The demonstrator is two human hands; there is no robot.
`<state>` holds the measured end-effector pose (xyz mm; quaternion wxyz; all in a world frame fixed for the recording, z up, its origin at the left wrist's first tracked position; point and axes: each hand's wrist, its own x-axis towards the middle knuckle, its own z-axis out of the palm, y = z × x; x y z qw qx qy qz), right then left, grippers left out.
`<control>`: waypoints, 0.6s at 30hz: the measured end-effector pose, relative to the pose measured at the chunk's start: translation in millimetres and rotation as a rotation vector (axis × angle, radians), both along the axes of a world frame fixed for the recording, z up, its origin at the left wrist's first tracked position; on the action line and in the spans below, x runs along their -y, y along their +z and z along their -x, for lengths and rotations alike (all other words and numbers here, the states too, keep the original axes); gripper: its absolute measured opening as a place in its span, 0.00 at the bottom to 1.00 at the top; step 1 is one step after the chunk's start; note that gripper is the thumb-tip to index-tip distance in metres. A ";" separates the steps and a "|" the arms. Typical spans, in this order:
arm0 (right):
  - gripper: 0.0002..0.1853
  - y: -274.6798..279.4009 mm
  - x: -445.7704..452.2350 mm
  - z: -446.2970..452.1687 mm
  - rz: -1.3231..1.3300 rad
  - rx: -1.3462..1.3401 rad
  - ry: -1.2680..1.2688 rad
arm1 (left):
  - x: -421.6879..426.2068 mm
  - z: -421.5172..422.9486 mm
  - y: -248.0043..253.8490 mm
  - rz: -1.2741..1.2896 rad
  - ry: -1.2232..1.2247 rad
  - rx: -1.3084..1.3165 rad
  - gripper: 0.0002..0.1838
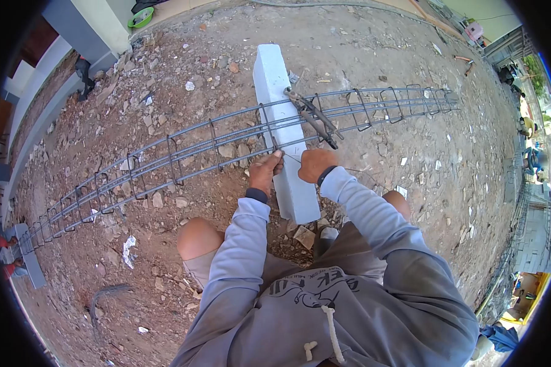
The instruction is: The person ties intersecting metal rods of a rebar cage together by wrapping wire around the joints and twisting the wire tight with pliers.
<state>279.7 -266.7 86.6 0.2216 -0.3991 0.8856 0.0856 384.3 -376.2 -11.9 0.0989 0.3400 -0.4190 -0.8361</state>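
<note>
A long rebar cage (193,130), made of steel bars with square stirrups, rests across a pale concrete block (271,72). My left hand (265,172) pinches a thin tie wire (292,158) at the near bar, close to a stirrup. Beside it, over the block, my right hand (316,164) is closed in a fist around the wire's other end; the fingers are partly hidden. A pair of pincers (313,115) lies on top of the bars, just beyond my right hand, with its handles pointing toward me.
Another block (35,269) supports the cage's far left end, where a person's hands (13,254) show. Rubble and stones cover the dirt ground (361,287). A bundle of wire (107,290) lies at lower left. A green basin (141,17) stands near the pillar.
</note>
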 end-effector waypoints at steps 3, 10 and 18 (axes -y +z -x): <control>0.16 -8.3 -6.1 -17.5 0.012 0.091 0.005 | -1.2 2.9 0.4 -0.031 0.019 0.020 0.15; 0.14 -16.8 -22.3 -29.0 0.251 0.210 0.160 | -1.4 8.9 -6.0 -0.319 0.103 0.042 0.11; 0.23 -5.5 -6.9 68.4 0.410 -0.321 -0.139 | -3.4 8.5 2.7 -0.305 0.058 0.090 0.10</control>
